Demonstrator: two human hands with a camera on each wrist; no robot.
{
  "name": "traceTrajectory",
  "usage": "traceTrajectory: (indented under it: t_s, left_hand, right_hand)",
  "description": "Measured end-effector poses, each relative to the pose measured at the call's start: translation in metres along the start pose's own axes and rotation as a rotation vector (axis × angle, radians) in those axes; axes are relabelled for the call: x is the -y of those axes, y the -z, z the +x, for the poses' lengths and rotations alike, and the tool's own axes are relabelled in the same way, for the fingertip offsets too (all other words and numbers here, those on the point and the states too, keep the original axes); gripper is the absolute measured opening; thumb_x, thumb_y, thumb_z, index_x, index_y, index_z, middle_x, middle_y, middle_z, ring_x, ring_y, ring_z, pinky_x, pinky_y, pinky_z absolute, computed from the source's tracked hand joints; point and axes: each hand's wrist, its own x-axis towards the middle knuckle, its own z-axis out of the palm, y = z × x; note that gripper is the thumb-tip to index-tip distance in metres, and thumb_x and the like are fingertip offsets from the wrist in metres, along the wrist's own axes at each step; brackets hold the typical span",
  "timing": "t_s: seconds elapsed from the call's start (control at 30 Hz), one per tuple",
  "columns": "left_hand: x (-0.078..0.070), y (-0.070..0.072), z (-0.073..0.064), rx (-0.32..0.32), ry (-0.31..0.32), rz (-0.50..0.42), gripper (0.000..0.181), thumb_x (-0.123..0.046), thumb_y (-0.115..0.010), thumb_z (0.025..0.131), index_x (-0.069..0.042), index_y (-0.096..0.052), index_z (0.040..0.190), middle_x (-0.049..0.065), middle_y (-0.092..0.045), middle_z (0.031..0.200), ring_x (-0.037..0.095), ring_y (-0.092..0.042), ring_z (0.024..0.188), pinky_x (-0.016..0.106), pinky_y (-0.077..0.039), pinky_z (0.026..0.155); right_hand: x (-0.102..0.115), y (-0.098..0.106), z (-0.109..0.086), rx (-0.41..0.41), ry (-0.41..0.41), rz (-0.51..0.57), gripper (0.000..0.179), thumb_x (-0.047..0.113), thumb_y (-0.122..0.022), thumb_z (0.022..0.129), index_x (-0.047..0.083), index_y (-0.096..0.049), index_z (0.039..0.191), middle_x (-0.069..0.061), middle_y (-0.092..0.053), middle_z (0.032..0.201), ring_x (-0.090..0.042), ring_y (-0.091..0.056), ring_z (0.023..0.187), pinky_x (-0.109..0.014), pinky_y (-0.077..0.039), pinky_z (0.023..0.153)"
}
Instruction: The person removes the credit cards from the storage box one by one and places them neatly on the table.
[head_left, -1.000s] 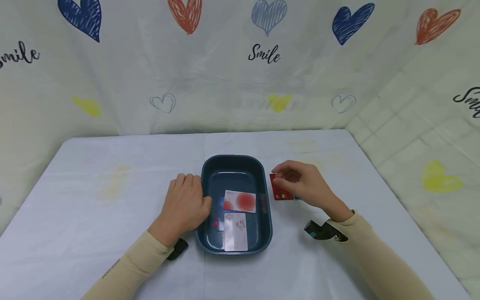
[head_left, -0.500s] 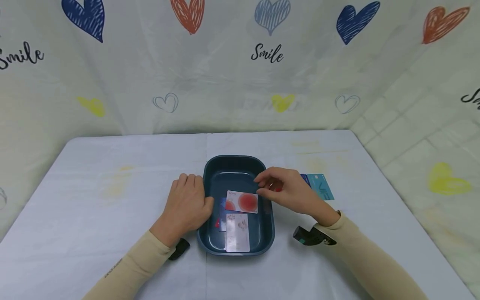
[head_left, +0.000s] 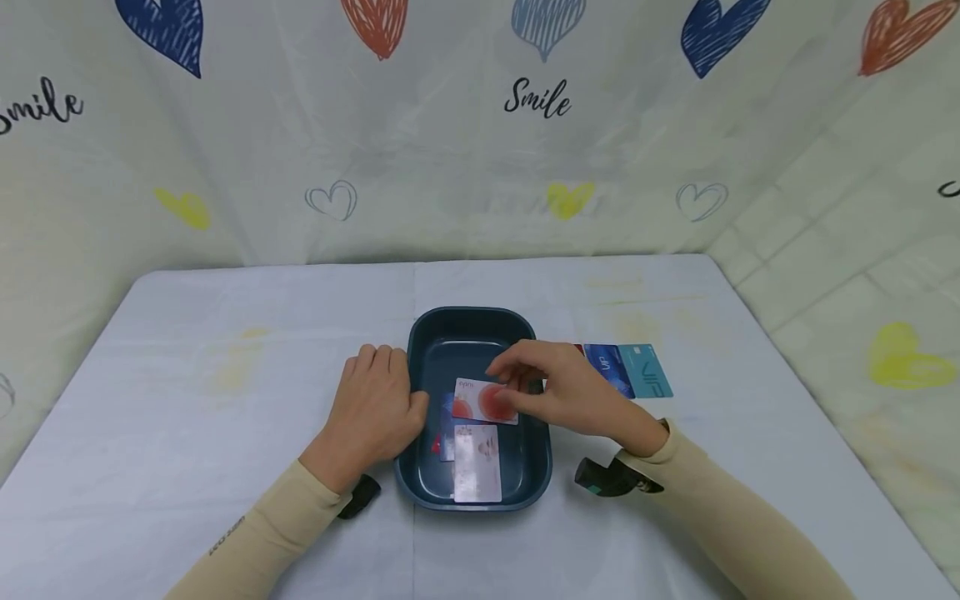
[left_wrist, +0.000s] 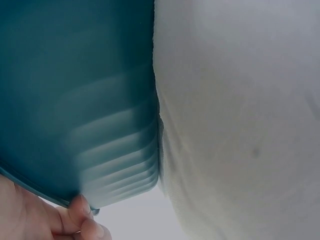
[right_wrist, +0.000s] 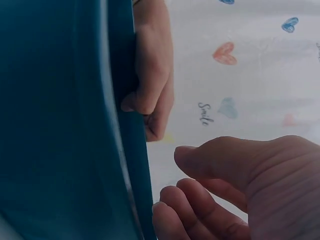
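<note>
A dark teal rectangular tray (head_left: 474, 327) stands in front of me in the head view. My left hand (head_left: 369, 412) grips its left rim, and fingertips (left_wrist: 80, 210) curl over that rim in the left wrist view. Several cards lie inside: a white card with red circles (head_left: 474, 400), a pale pinkish card (head_left: 477, 463) nearer me, and a partly covered blue card (head_left: 447, 433) with a bit of red beside it. Over the tray's right side hovers my right hand (head_left: 566, 387), its thumb overlapping the red-circled card. In the right wrist view, thumb and fingers stand apart with nothing between them.
Right of the tray, a dark blue card (head_left: 609, 368) and a teal card (head_left: 647, 371) lie overlapped on the white-covered table (head_left: 225, 442); a sliver of red shows beside my right hand. A curtain (head_left: 442, 142) printed with hearts hangs behind the table.
My right hand has moved left from the cards on the table to over the tray, uncovering the blue and teal cards. My left hand keeps its grip on the rim.
</note>
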Motion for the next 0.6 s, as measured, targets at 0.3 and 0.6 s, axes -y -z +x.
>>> traceTrajectory:
  t_s: [0.3,0.6]
  left_hand:
    - [0.000,0.000,0.001,0.013,0.007,0.006,0.022,-0.024,-0.059,0.087,-0.004,-0.050,0.084,0.009,-0.046,0.078,0.028,-0.041,0.082,0.039,-0.036,0.075]
    - [0.001,0.000,0.001,0.009,0.002,0.005,0.023,-0.024,-0.060,0.086,-0.004,-0.051,0.084,0.009,-0.047,0.078,0.028,-0.041,0.082,0.039,-0.036,0.074]
  right_hand:
    - [0.004,-0.009,0.006,0.054,0.029,-0.002,0.032,0.014,-0.082,0.087,0.011,-0.071,0.117,0.000,-0.074,0.099,-0.006,-0.064,0.084,-0.033,-0.061,0.074]
    - [0.005,-0.016,0.010,0.112,0.069,-0.015,0.032,0.013,-0.081,0.087,0.013,-0.071,0.117,-0.001,-0.074,0.098,-0.005,-0.064,0.082,-0.024,-0.060,0.072]
